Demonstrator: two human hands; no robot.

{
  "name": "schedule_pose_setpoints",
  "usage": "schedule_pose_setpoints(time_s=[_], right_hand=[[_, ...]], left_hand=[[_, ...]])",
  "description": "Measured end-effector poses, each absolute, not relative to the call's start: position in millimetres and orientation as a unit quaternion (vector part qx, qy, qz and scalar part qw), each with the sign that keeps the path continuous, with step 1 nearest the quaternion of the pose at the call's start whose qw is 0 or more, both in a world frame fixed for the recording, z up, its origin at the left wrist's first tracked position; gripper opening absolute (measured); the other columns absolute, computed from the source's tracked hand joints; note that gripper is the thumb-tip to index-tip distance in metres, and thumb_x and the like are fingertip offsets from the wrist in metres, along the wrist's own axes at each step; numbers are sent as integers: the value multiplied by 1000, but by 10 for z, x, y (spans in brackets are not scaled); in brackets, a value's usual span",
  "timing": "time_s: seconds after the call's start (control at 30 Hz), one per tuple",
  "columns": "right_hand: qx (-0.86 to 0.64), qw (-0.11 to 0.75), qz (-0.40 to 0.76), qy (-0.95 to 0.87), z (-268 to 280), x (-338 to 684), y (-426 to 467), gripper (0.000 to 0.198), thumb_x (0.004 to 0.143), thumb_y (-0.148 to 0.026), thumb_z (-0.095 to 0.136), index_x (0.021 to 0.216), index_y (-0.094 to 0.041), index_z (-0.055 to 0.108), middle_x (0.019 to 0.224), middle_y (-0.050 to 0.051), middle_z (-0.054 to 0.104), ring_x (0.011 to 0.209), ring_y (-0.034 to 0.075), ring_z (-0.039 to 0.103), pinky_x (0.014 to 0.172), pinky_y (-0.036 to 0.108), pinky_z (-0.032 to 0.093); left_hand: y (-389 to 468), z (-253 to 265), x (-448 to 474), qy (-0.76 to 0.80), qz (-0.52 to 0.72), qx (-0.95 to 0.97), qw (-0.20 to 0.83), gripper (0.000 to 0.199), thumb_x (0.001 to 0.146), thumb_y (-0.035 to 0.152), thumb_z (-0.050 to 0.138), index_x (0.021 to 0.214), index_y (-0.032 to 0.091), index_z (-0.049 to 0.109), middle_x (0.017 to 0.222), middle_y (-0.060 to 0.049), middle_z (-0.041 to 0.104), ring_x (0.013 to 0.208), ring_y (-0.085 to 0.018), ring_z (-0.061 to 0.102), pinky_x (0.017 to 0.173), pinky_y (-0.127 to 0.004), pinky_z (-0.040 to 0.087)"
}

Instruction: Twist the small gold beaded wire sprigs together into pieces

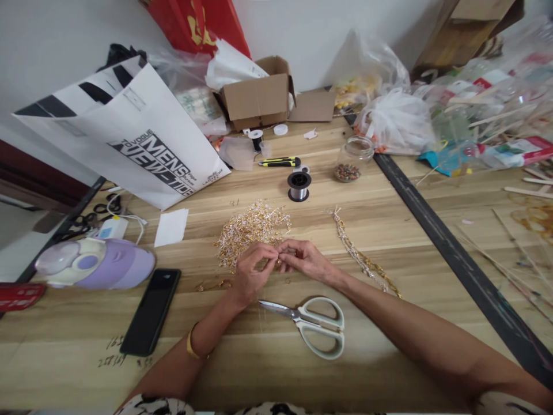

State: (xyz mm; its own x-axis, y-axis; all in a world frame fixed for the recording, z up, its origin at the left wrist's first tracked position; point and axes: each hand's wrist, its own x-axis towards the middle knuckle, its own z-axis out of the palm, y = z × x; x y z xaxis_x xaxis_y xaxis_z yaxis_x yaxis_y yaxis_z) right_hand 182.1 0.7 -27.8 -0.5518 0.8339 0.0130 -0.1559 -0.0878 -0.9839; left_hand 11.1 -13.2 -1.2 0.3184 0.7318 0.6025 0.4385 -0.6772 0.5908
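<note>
My left hand (254,266) and my right hand (305,260) meet fingertip to fingertip over the table, both closed in a pinch. Whatever they hold between them is too small to name; a bit of gold colour shows by the right fingers. Just beyond the left hand lies a loose pile of gold and clear beads (250,227). A short gold strand (213,285) rests left of the left wrist. Scissors with white handles (322,327) lie slightly apart below the hands. To the right, beaded strands in silver and gold (360,256) stretch past the right forearm.
Behind the pile stand a wire spool (299,187), a yellow-black cutter knife (280,162) and a glass jar of beads (352,161). At left are a phone (151,311), a purple bottle (116,264) and a white paper bag (155,127). Plastic bags and bottles (488,98) crowd the right.
</note>
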Motion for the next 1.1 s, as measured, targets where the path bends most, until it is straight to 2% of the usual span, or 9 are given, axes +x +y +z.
schedule_pose_setpoints(time_s=[0.43,0.87,1.1], right_hand=[[-308,368,658,-581,-256,1831,7,27,86,-40,58,88,-13,59,63,1,64,57,11,63,54,20,50],[-314,389,650,-572,-280,1833,13,29,87,-45,56,86,-15,53,64,0,62,57,12,65,52,21,51],[-326,413,642,-557,-234,1837,9,30,85,-45,58,84,-15,55,64,1,64,59,13,65,53,22,51]], left_hand=[[-146,-7,115,390,467,771,189,9,77,9,63,73,17,63,76,-5,67,74,-15,64,70,-29,52],[-130,10,116,480,474,586,449,8,71,21,71,69,15,66,76,-5,71,74,-16,66,73,-29,53],[-116,-16,95,511,459,556,468,13,69,25,73,67,15,66,71,-3,67,68,-14,61,68,-26,49]])
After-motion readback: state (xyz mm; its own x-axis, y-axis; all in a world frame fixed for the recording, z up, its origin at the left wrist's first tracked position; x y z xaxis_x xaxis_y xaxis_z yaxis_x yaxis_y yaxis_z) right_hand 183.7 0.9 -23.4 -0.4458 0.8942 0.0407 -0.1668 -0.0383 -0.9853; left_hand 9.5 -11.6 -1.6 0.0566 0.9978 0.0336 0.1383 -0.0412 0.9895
